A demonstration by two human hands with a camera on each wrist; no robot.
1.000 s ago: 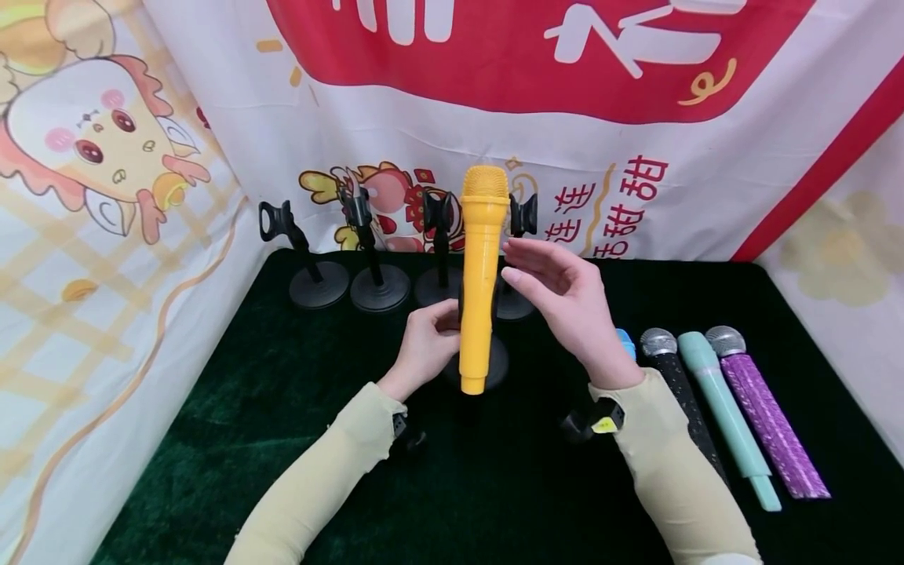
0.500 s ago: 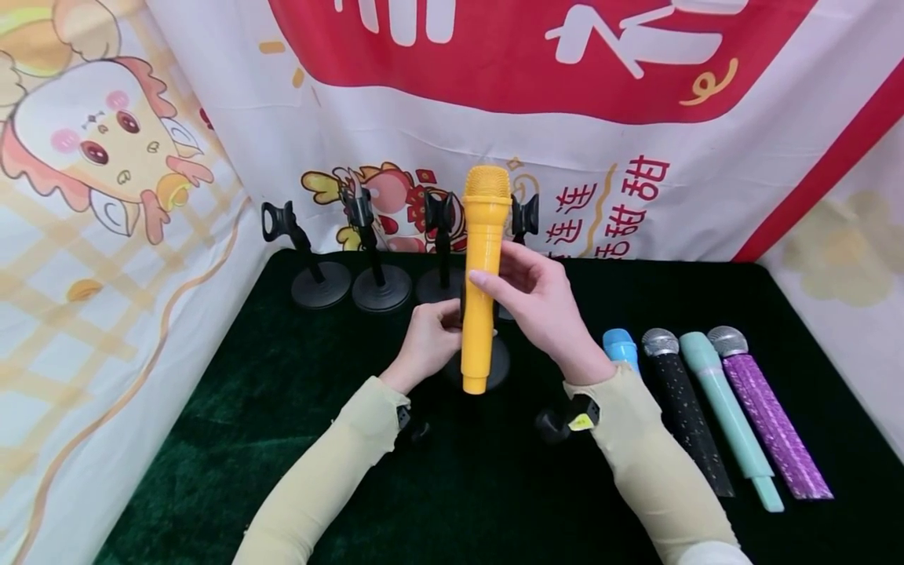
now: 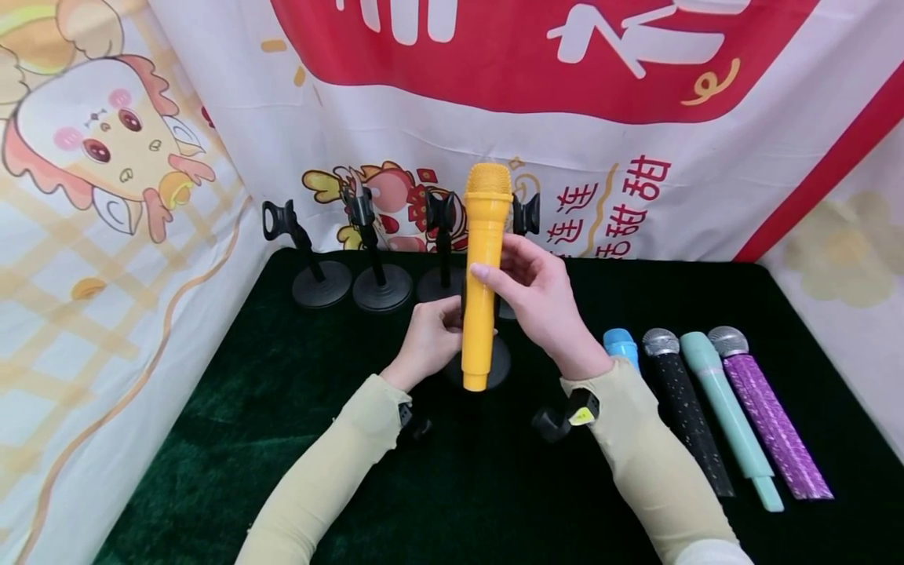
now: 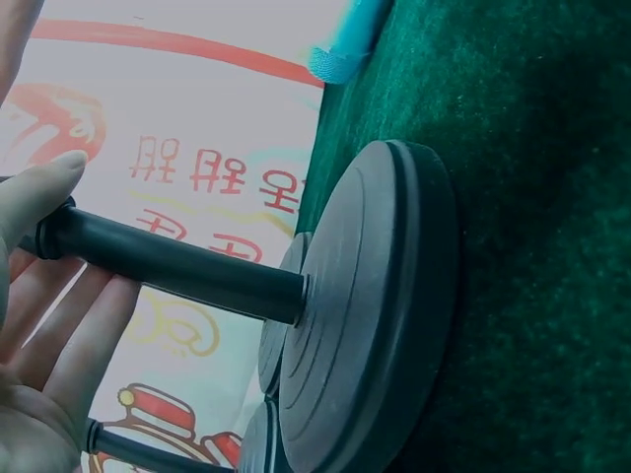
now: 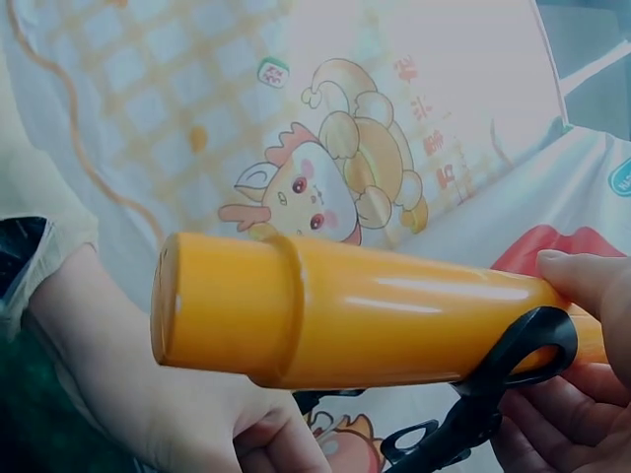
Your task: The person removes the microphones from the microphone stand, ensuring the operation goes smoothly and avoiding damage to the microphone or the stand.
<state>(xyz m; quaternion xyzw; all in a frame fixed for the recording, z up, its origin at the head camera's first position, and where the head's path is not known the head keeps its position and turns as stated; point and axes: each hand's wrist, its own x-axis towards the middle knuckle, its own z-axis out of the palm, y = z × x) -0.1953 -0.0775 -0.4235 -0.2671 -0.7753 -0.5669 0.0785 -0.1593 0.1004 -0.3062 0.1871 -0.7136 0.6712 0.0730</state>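
Observation:
A yellow microphone [image 3: 483, 235] stands nearly upright in the middle of the head view, its mesh head on top. The black clip [image 5: 478, 414] of a desk stand wraps round its body in the right wrist view. My right hand [image 3: 547, 302] holds the microphone's side between thumb and fingers. Lower down, my left hand [image 3: 427, 341] grips the stand behind the microphone. In the left wrist view its thumb and fingers hold the upper part of the black pole [image 4: 187, 266], above the round base [image 4: 345, 325], which rests on the green cloth.
Several black stands, one of them the leftmost stand [image 3: 321, 284], line the table's back edge. On the right lie a blue microphone [image 3: 620, 345], a black one with a silver head, a mint microphone [image 3: 727, 416] and a purple microphone [image 3: 773, 424]. Printed cloth hangs behind and beside the table.
My right hand has come left from beside the yellow microphone and taken hold of it. The left hand stays at the stand. The microphone has hardly moved.

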